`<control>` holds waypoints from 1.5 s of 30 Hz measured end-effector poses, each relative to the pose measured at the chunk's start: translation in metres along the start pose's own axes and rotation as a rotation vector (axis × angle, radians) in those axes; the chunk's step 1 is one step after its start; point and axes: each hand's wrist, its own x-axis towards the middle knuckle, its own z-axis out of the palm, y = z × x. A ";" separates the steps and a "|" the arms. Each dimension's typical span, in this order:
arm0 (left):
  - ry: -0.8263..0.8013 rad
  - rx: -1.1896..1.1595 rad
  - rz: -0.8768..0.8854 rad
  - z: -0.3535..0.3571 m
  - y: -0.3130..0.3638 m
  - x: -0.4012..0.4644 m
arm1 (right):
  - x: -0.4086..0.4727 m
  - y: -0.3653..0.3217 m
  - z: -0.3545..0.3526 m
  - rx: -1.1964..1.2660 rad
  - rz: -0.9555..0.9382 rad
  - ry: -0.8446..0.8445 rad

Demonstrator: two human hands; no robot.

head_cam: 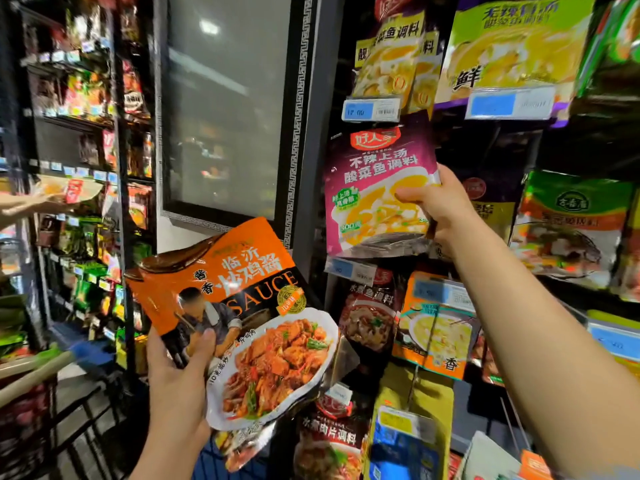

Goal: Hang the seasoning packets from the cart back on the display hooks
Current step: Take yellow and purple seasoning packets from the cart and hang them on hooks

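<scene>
My right hand (440, 206) pinches the right edge of a purple seasoning packet (374, 188) and holds it up against the display rack, just under a blue price tag (370, 110). The hook behind it is hidden. My left hand (176, 382) grips the lower left of an orange sauce packet (239, 306), thumb on its front; the packet tilts to the right at chest height. More packets sit behind and below the orange one, half hidden. A cart's handle and frame (31, 372) show at the lower left.
Hanging packets fill the rack: yellow-green ones (512, 46) above, a green one (571, 230) to the right, dark and orange ones (433, 327) below. A dark framed panel (225, 105) stands to the left, stocked shelves (86, 168) beyond. Another person's hand (24, 206) reaches in at far left.
</scene>
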 end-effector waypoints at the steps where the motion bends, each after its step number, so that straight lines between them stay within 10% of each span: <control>1: 0.005 -0.022 0.003 -0.001 -0.002 0.001 | -0.001 0.000 0.001 -0.079 -0.034 0.030; 7: -0.008 -0.009 0.010 0.003 -0.004 0.003 | -0.003 0.000 0.017 -0.341 -0.111 0.155; 21: 0.017 0.055 0.041 -0.002 0.008 0.001 | 0.023 0.036 0.036 -0.043 0.052 0.210; 36: 0.043 0.243 0.049 -0.013 0.003 -0.004 | 0.062 0.082 0.025 -0.716 0.137 0.266; 45: -0.024 0.186 0.007 0.011 -0.007 -0.019 | 0.030 0.074 0.011 -0.616 0.020 0.123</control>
